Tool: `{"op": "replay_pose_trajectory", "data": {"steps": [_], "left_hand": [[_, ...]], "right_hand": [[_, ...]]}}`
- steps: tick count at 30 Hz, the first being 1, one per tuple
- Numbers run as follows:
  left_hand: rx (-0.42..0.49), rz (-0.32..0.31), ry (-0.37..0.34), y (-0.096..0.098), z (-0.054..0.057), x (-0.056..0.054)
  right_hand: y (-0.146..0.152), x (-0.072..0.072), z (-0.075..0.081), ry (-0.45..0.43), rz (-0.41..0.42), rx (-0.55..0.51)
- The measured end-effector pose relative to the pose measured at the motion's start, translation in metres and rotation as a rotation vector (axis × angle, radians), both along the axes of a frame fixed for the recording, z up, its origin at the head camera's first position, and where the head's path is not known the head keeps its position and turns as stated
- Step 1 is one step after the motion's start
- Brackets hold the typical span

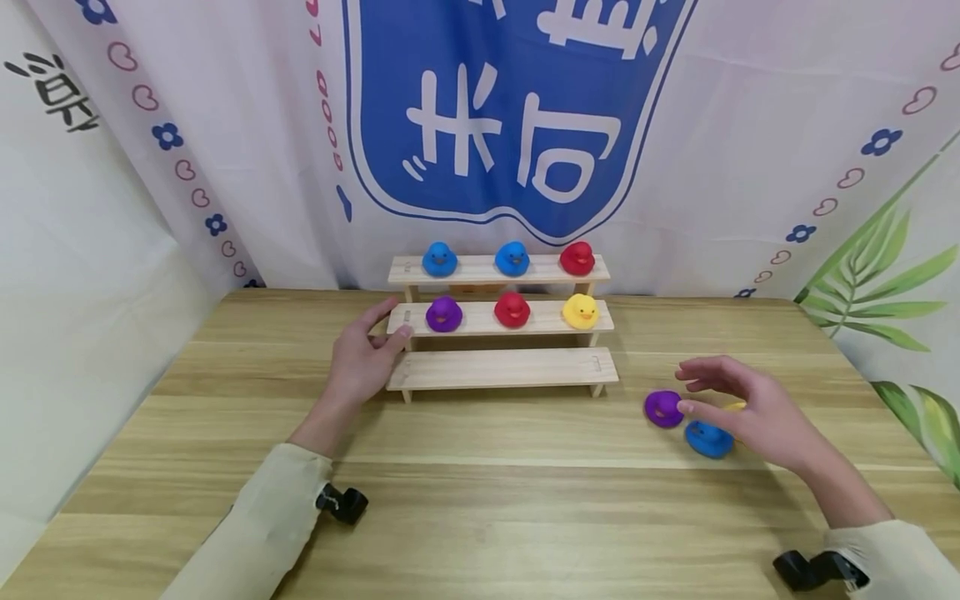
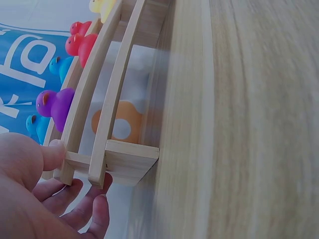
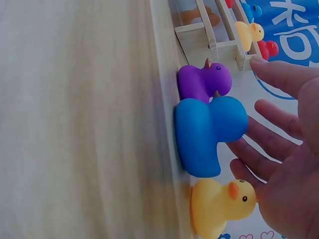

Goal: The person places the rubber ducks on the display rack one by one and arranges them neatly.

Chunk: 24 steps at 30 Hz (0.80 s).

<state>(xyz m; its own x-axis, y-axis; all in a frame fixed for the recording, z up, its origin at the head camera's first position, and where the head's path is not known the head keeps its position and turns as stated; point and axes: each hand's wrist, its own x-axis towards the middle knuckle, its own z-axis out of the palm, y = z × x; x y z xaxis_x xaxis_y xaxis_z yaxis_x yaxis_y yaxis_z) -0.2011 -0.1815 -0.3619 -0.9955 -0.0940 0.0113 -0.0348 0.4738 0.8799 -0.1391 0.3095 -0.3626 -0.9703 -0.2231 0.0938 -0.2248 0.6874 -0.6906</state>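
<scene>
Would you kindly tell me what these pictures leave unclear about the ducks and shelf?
Head view: most of the yellow toy duck on the wood-grained table, hidden by the bare right hand.
Left wrist view: part of the pale wooden three-tier shelf, cut off by the top edge.
Head view: faint mark on the upper tier, too small to read.

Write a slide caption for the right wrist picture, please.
Open right hand beside a purple duck, a blue duck and a yellow duck on the wood-grain table.
</scene>
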Motion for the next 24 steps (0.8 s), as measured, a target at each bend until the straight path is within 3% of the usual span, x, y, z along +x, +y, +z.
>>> {"op": "replay_pose_trajectory", "data": {"steps": [24], "left_hand": [[0.020,-0.004,-0.013,0.0006,0.0009,0.0006]], "right_hand": [[-0.0039,0.0032,-0.0051,-0.050,-0.002,0.114]]}}
